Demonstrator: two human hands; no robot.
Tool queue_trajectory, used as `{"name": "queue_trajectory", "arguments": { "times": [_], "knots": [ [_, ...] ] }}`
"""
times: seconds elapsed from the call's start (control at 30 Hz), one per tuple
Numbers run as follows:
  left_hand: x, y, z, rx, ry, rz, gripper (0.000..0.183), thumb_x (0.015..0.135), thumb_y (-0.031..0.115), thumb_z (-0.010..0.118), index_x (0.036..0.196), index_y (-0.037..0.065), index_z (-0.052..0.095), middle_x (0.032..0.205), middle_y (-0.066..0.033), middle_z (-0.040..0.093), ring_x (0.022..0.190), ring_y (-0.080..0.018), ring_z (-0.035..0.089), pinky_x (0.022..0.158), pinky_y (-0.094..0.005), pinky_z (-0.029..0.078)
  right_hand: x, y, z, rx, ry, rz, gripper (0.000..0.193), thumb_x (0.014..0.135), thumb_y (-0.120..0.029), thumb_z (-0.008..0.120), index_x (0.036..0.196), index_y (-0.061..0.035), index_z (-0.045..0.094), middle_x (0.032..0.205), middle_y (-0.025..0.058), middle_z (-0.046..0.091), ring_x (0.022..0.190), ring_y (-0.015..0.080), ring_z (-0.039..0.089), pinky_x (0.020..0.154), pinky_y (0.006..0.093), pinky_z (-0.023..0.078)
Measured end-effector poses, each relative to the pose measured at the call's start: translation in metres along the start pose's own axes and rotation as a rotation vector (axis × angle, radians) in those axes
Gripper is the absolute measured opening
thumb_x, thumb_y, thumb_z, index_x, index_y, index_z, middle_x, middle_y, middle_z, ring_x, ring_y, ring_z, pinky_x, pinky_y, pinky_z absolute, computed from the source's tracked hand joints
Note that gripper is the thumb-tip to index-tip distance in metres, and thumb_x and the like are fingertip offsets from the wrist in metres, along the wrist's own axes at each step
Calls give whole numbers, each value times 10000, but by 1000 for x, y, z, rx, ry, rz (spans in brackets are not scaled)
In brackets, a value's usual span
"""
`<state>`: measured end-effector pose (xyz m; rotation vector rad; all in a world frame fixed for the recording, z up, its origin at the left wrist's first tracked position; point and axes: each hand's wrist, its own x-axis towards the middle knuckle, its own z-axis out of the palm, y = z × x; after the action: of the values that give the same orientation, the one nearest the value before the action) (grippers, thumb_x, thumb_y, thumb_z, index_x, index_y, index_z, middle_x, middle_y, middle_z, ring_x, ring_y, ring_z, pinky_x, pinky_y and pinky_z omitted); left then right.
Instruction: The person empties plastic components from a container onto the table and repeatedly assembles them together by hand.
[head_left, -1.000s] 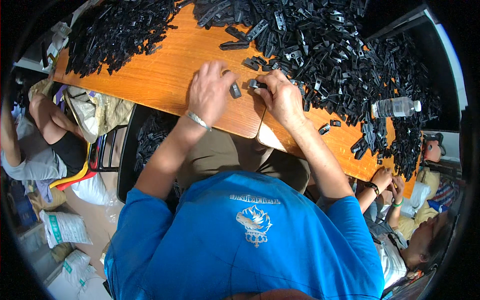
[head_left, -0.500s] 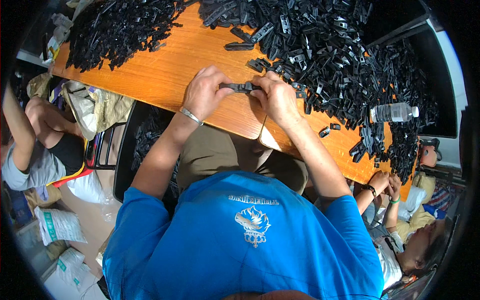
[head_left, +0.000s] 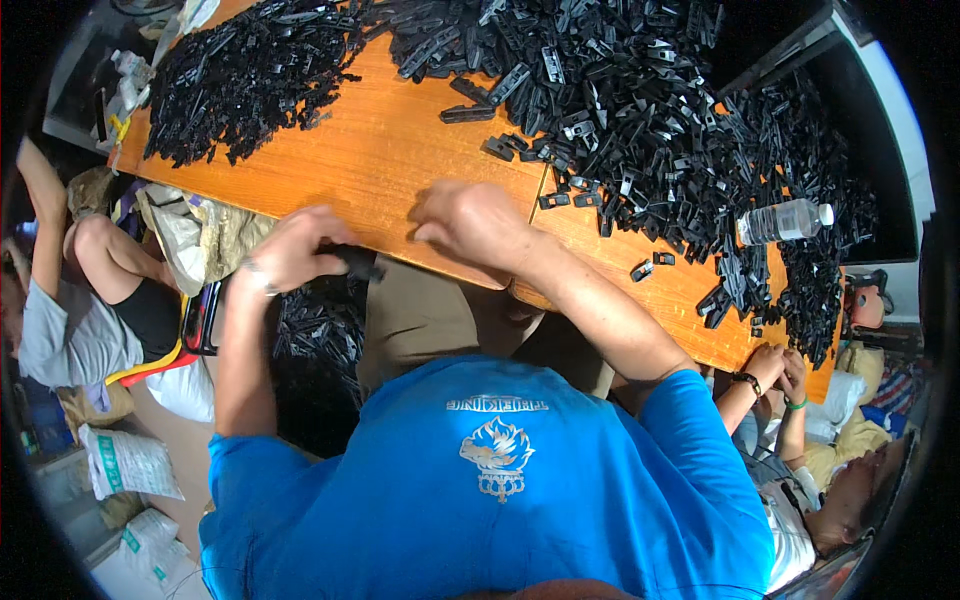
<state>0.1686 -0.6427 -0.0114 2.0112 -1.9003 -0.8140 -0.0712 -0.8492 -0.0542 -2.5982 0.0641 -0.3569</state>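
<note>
Off the table's near edge, my left hand (head_left: 295, 252) is smeared by motion, its thumb and fingers closed on a dark elongated black plastic part (head_left: 362, 263). Below it lies a heap of similar black parts (head_left: 318, 332) in a dark container beside my leg. My right hand (head_left: 475, 222) hovers over the near edge of the wooden table (head_left: 385, 175). Its fingers are loosely curved, with the thumb apart and nothing visible between them. Nearest to it on the table are small loose black clips (head_left: 568, 200).
A large pile of black plastic parts (head_left: 620, 110) covers the table's far right. Another pile of small black pieces (head_left: 250, 85) sits far left. A clear bottle (head_left: 785, 222) lies on the right pile. Co-workers sit left and right; one's hands (head_left: 778, 368) are at the table's right end.
My hands have come apart. The left has carried the black part left and toward me, off the table edge; the right has moved slightly left and nearer, without the part.
</note>
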Motion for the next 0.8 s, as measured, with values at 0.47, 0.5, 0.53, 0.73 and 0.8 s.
{"name": "queue_trajectory", "arguments": {
  "times": [0.47, 0.5, 0.53, 0.73, 0.8],
  "knots": [
    [220, 35, 44, -29, 801, -83, 124, 948, 177, 755, 1022, 80, 778, 1071, -146, 728, 1036, -368, 665, 944, -472, 540, -3, 60, -27, -372, 237, 391, 228, 884, -154, 785, 1051, -18, 709, 1106, 207, 678, 837, 435, 732, 731, 514, 606],
    [221, 36, 46, -53, 778, -122, 88, 941, 176, 762, 991, 105, 776, 1069, -137, 720, 1042, -371, 653, 935, -481, 539, -6, 60, -28, -352, 264, 356, 233, 884, -149, 785, 1044, -7, 691, 1089, 209, 681, 839, 440, 727, 727, 514, 602],
    [220, 36, 48, -52, 778, -120, 88, 941, 176, 762, 991, 105, 776, 1069, -137, 720, 1042, -371, 653, 935, -481, 539, -9, 59, -28, -353, 266, 356, 233, 884, -149, 785, 1044, -7, 691, 1089, 209, 681, 839, 440, 727, 727, 514, 602],
    [191, 36, 71, -112, 778, 202, 92, 850, 24, 768, 870, 74, 693, 1009, -122, 679, 1007, -370, 643, 891, -482, 533, -17, 53, -35, -308, 268, 425, 238, 866, -153, 785, 992, 3, 658, 982, 235, 693, 847, 436, 728, 738, 523, 601],
    [173, 41, 75, -110, 757, 256, 150, 810, -40, 763, 867, 64, 672, 976, -122, 660, 991, -371, 642, 870, -470, 536, -23, 51, -37, -243, 301, 414, 235, 868, -151, 789, 1025, -18, 676, 994, 215, 697, 869, 437, 726, 763, 527, 596]
  ]
}}
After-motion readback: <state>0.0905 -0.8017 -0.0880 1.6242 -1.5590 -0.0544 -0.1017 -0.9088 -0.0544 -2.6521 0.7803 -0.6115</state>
